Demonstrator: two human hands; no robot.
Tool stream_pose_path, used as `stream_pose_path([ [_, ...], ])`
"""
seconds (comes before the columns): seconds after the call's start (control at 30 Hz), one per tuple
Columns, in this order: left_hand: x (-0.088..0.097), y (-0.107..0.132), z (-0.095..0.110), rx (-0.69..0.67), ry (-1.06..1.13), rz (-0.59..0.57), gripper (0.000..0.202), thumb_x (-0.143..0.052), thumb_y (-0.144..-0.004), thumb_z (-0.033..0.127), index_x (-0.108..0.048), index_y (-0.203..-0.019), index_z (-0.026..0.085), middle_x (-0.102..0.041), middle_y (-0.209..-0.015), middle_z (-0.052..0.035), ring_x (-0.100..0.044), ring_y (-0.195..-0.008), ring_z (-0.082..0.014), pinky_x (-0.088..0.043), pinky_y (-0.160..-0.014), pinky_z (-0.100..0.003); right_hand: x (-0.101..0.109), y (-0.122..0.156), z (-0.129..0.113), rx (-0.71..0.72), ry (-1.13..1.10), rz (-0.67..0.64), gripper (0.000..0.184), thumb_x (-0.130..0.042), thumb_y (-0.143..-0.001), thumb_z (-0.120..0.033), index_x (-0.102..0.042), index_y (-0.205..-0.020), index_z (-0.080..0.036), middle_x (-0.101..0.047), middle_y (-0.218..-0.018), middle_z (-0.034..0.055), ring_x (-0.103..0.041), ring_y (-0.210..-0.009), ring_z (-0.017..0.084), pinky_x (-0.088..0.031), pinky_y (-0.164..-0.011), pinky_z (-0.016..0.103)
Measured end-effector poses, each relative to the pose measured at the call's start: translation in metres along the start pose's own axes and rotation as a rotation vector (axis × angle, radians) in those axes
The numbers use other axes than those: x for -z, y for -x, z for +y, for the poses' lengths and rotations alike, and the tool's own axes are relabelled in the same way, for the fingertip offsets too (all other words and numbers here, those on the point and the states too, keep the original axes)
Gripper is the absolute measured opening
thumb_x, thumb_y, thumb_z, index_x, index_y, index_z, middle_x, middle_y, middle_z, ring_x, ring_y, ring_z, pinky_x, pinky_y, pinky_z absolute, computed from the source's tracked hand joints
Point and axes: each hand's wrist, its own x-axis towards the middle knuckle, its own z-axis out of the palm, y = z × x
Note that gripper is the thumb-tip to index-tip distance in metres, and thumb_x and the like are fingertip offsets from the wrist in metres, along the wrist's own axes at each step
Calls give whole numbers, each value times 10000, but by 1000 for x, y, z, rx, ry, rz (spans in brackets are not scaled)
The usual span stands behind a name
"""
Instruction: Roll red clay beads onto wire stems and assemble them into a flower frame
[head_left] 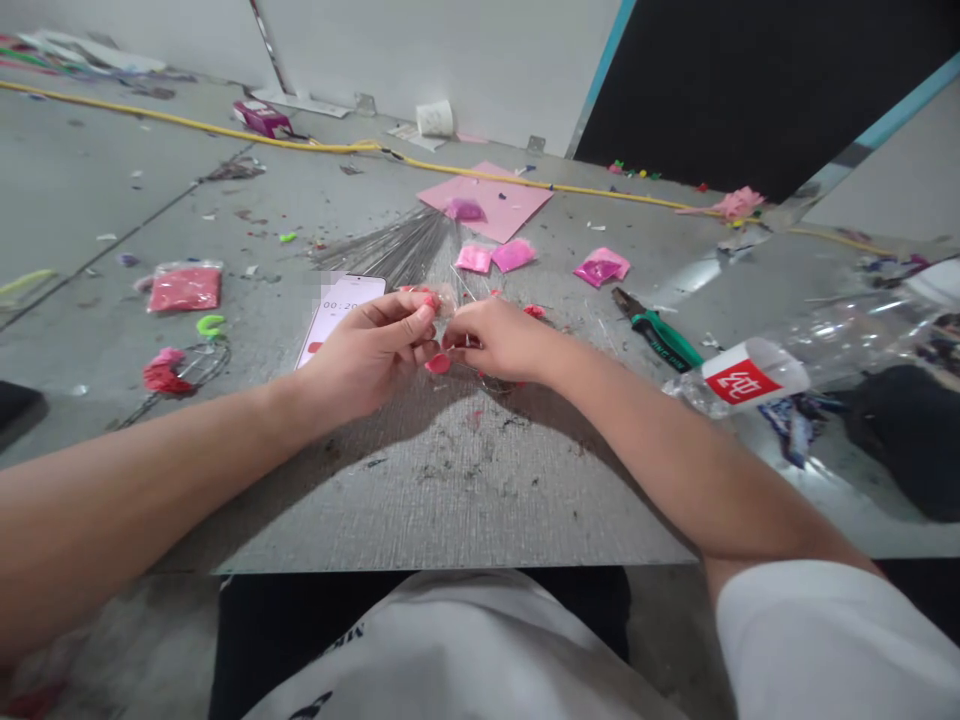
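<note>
My left hand [375,345] pinches a small red clay piece [430,300] between thumb and forefinger. Close beside it, my right hand [495,338] has its fingers bent together, and whatever is at its fingertips is too small to make out. A flat round red clay piece [437,364] shows just below the fingertips of both hands. Behind the hands lies a clear plastic wrapper [444,297]. More red bits [534,312] and some thin wire show around my right hand, partly hidden by it. A phone [346,300] showing a timer lies flat under my left hand's far side.
Thin metal wires [390,245] fan out toward a pink sheet [495,200]. Pink clay packets [513,255] and a red packet [185,288] lie on the table. At right are green-handled pliers [664,338] and a plastic bottle [757,375]. A yellow cable [300,146] crosses the back.
</note>
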Motion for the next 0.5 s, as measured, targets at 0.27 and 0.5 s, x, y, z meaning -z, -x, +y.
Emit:
stream_pose_path([
  [0.27, -2, 2, -10, -40, -46, -43, 43, -767, -878, 207, -754, -892, 169, -668, -694, -3, -644, -597, -110, -536, -598, -234, -12, 2, 5, 16, -2, 15, 128, -619, -910, -157, -746, -897, -150, -724, -890, 61, -610, -836, 167, -406, -757, 283],
  [0.5, -15, 2, -9, -91, -26, 33, 45, -763, -882, 204, -743, -910, 175, -653, -705, 1, -601, -574, -110, -483, -509, -236, -11, 0, 3, -16, 50, 8, 67, -635, -883, -158, -693, -853, -148, -715, -887, 81, -590, -778, 171, -375, -698, 297],
])
